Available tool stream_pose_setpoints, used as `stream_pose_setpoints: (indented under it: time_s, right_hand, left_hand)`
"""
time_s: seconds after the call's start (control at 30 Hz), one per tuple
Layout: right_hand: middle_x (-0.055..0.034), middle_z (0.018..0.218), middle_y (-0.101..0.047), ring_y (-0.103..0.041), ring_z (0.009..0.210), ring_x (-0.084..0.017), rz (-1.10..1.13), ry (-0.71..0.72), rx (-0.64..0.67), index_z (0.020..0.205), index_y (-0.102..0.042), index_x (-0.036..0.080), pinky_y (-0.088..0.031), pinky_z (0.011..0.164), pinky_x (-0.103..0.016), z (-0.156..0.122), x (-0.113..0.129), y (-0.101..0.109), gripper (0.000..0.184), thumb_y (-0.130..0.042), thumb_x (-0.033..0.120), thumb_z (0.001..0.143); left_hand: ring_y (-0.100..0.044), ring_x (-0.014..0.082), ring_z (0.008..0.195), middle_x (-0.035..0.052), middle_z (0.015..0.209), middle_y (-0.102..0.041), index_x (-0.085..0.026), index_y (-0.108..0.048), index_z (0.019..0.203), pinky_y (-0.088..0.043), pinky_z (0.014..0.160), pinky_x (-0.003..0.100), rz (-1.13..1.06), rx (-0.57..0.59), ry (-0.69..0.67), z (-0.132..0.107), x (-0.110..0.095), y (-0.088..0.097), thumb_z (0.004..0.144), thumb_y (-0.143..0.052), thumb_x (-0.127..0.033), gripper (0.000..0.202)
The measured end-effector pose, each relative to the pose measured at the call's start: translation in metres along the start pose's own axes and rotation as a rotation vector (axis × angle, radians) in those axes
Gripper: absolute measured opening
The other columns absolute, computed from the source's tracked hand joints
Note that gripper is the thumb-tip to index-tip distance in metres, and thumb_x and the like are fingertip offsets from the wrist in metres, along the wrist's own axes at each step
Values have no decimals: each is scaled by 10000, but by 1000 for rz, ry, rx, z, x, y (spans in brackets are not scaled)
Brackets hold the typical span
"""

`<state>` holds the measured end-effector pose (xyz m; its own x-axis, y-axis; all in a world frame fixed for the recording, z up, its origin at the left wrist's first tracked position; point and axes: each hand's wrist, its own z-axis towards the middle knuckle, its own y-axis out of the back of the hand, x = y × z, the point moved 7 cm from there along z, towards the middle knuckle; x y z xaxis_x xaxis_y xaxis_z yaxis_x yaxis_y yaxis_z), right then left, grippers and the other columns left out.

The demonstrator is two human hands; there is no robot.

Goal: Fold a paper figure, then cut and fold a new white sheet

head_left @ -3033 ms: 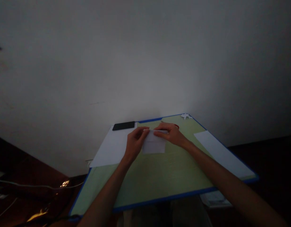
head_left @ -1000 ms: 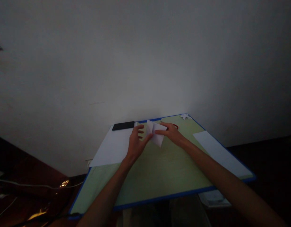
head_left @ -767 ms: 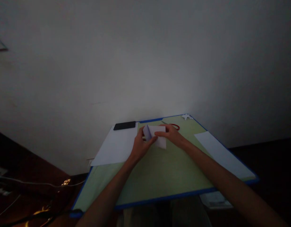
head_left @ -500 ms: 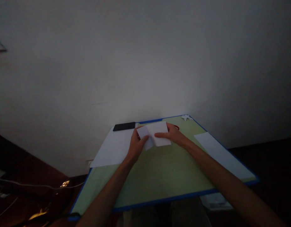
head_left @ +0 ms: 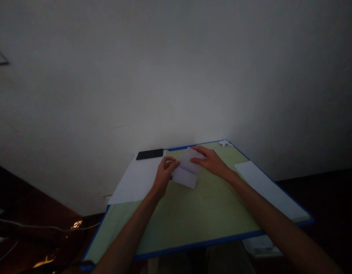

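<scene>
A small sheet of white paper (head_left: pixel 186 177) with a crease across it is held above the middle of the table, tilted so that its creased lower part faces me. My left hand (head_left: pixel 165 173) pinches its left edge between thumb and fingers. On the upper right, my right hand (head_left: pixel 208 160) grips the paper, thumb on the near face and the index finger along the top edge. The other fingers of the right hand are partly hidden.
The light green table (head_left: pixel 210 213) has a blue edge and stands against a grey wall. A black flat device (head_left: pixel 149 153) lies on white paper (head_left: pixel 133 182) at the back left. Another white sheet (head_left: pixel 267 186) lies at right; small white paper pieces (head_left: pixel 225 143) sit in the far corner.
The paper has been turned clockwise, so its crease now runs more sideways. My right hand has shifted to its upper edge, and the left thumb has moved up the left edge.
</scene>
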<state>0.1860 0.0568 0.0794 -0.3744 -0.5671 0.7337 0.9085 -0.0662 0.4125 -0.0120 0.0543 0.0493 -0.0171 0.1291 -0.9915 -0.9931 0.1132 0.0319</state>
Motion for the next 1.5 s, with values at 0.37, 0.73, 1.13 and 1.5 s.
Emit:
stream_pose_setpoints:
  time_s: [0.37,0.73,1.13,1.5]
  right_hand:
    - [-110,1213,-660,-694,969,-240,353,-170,-194,1538,-296,272,-575,845,-409,-3,-19,-8,1036,-857,320,669]
    - [-50,1063,-736,-665,1026,-213,274,21,-80,915,-771,242,-503,939,-384,-2,-4,-11,173,-636,233,808]
    - [-36,1076,-735,-656,1062,-197,162,136,-88,943,-802,290,-474,993,-392,-4,0,-12,358,-507,124,825]
    - [-72,1215,-700,-668,968,-224,248,-154,77,1219,-706,261,-547,780,-340,-10,-14,-23,425,-706,369,808]
  left_hand:
    - [-705,206,802,87,912,-761,-155,-709,858,-547,708,302,-24,54,-90,3,3,-4,718,-822,-442,339]
    - [-703,210,790,99,938,-733,-141,-698,979,-619,695,351,-227,125,65,8,13,-2,676,-822,-285,358]
    - [-698,262,825,136,988,-706,-181,-667,1017,-626,551,360,-200,161,244,4,12,-6,757,-695,-630,519]
    - [-694,192,721,92,938,-726,-152,-634,1068,-601,552,295,-54,76,-13,4,2,-1,678,-870,-422,530]
